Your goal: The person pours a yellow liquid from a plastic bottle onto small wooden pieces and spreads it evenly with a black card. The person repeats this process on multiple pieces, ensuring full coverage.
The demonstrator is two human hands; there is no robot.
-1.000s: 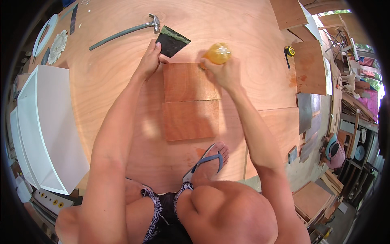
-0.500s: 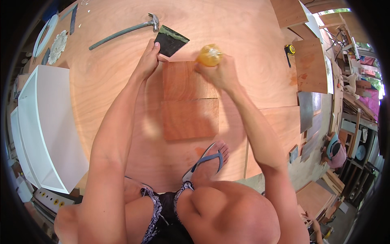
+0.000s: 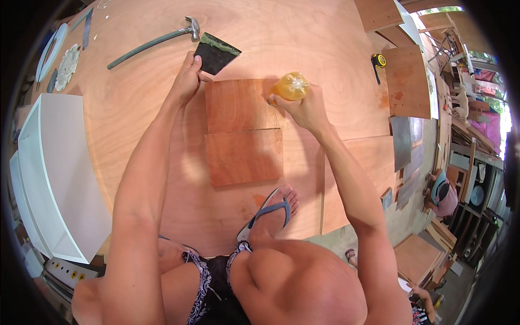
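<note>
Head view: we note the right hand point(image 3: 306, 108) wrapped round an amber bottle point(image 3: 291, 86), tipped nozzle-down at the upper panel point(image 3: 244, 105), far-right corner, apparently to dispense there. Left hand point(image 3: 187, 81) pinches a dark scraper point(image 3: 215, 52) just beyond the panel's left edge, kept ready. Hammer point(image 3: 154, 40) lies farther left on the bench point(image 3: 303, 38).

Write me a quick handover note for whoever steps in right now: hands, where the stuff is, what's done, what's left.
Left hand: grips the dark scraper at the upper wood panel's far left corner.
Right hand: holds the yellow-orange bottle tipped at that panel's far right corner.
The lower wood panel butts against the upper one on the plywood sheet. The hammer lies beyond, untouched.
Done: panels laid side by side. No spread coating visible on them yet.
</note>
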